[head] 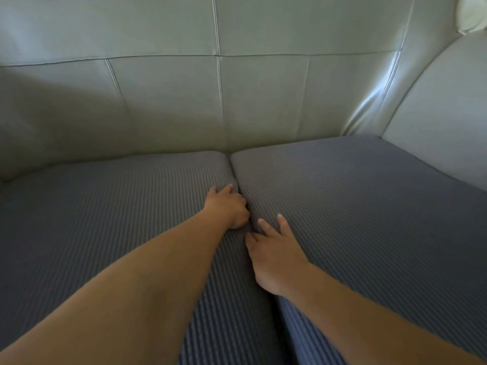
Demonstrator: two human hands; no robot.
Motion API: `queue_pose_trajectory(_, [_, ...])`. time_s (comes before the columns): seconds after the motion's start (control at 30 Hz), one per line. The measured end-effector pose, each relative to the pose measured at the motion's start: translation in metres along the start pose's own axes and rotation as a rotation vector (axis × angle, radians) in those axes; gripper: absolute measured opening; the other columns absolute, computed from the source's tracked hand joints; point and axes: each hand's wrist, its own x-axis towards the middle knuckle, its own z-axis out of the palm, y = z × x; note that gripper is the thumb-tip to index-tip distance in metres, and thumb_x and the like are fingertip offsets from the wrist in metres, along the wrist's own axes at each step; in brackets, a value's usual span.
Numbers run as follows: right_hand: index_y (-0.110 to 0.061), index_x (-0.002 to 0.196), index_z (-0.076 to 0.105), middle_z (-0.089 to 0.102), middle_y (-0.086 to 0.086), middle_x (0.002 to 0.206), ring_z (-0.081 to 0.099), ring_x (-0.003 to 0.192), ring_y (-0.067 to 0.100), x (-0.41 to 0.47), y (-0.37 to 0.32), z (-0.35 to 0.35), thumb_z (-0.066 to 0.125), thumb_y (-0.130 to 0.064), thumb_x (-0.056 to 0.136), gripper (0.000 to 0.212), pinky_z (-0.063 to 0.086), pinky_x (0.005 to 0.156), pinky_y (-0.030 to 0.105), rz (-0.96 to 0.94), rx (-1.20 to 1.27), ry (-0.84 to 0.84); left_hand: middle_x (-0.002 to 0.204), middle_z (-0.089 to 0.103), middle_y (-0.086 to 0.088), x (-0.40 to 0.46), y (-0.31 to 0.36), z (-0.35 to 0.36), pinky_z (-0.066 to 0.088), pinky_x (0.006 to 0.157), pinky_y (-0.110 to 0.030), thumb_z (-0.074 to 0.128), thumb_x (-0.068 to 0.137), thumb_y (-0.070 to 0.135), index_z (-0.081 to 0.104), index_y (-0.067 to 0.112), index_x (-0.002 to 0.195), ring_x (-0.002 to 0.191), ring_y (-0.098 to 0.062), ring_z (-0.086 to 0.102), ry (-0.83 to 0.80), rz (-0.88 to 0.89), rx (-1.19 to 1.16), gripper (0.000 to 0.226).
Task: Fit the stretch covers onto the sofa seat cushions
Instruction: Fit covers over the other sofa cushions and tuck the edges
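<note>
Two seat cushions lie side by side on the sofa, both in ribbed blue-grey stretch covers: the left cushion (105,212) and the right cushion (355,196). A narrow gap (238,185) runs between them. My left hand (226,206) sits at the left cushion's inner edge, its fingers curled down into the gap, their tips hidden. My right hand (274,254) rests flat on the right cushion's inner edge with straight fingers, some of them dipping into the gap.
The pale grey-green leather backrest (184,101) rises behind the cushions, and the sofa's right armrest (442,127) borders the right cushion. A pale object (471,14) shows at the top right corner.
</note>
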Motion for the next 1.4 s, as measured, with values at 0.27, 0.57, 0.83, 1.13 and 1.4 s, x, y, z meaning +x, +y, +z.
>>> queue_pose_trajectory(0.27, [-0.014, 0.15, 0.023, 0.027, 0.002, 0.154, 0.008, 0.147, 0.019, 0.012, 0.024, -0.031, 0.047, -0.021, 0.094, 0.061, -0.008, 0.118, 0.048, -0.02, 0.34, 0.02, 0.155, 0.034, 0.002, -0.006, -0.032, -0.032, 0.034, 0.111, -0.038, 0.046, 0.096, 0.027, 0.041, 0.02, 0.145, 0.138, -0.021, 0.037, 0.002, 0.028, -0.229, 0.049])
queue_pose_trajectory(0.57, [-0.011, 0.116, 0.058, 0.05, 0.006, 0.122, 0.044, 0.118, 0.024, 0.066, 0.046, -0.05, 0.044, -0.027, 0.097, 0.028, 0.033, 0.101, 0.033, 0.119, 0.535, 0.01, 0.162, 0.015, 0.005, -0.002, -0.043, -0.054, 0.023, 0.117, -0.043, 0.042, 0.098, 0.022, 0.024, 0.023, 0.153, 0.149, -0.019, 0.012, -0.2, 0.018, -0.095, 0.058])
queue_pose_trajectory(0.83, [-0.017, 0.099, 0.064, 0.06, 0.003, 0.11, 0.048, 0.109, 0.025, 0.108, 0.035, -0.054, 0.048, -0.035, 0.096, 0.025, 0.034, 0.09, 0.035, 0.262, 0.518, -0.001, 0.16, 0.016, 0.012, 0.033, -0.066, -0.058, 0.023, 0.116, -0.046, 0.036, 0.102, 0.031, 0.028, 0.038, 0.15, 0.147, -0.023, 0.015, -0.206, 0.057, -0.092, 0.049])
queue_pose_trajectory(1.13, [-0.015, 0.097, 0.064, 0.061, 0.006, 0.107, 0.048, 0.108, 0.026, 0.124, 0.034, -0.054, 0.062, -0.018, 0.084, 0.014, 0.035, 0.091, 0.036, 0.209, 0.299, -0.231, 0.156, 0.024, 0.01, 0.089, -0.074, -0.049, 0.009, 0.115, -0.052, 0.024, 0.103, 0.044, 0.036, 0.035, 0.146, 0.145, -0.031, 0.011, -0.185, 0.082, 0.041, 0.046])
queue_pose_trajectory(1.4, [-0.015, 0.152, 0.014, 0.014, -0.004, 0.157, 0.017, 0.144, 0.014, 0.117, 0.017, -0.06, 0.03, -0.033, 0.102, 0.055, 0.018, 0.115, 0.021, 0.147, 0.925, -0.131, 0.141, 0.048, 0.005, 0.109, -0.094, -0.054, 0.023, 0.114, -0.044, 0.04, 0.094, 0.055, 0.053, 0.028, 0.135, 0.138, -0.022, 0.031, -0.092, 0.277, -0.023, 0.051])
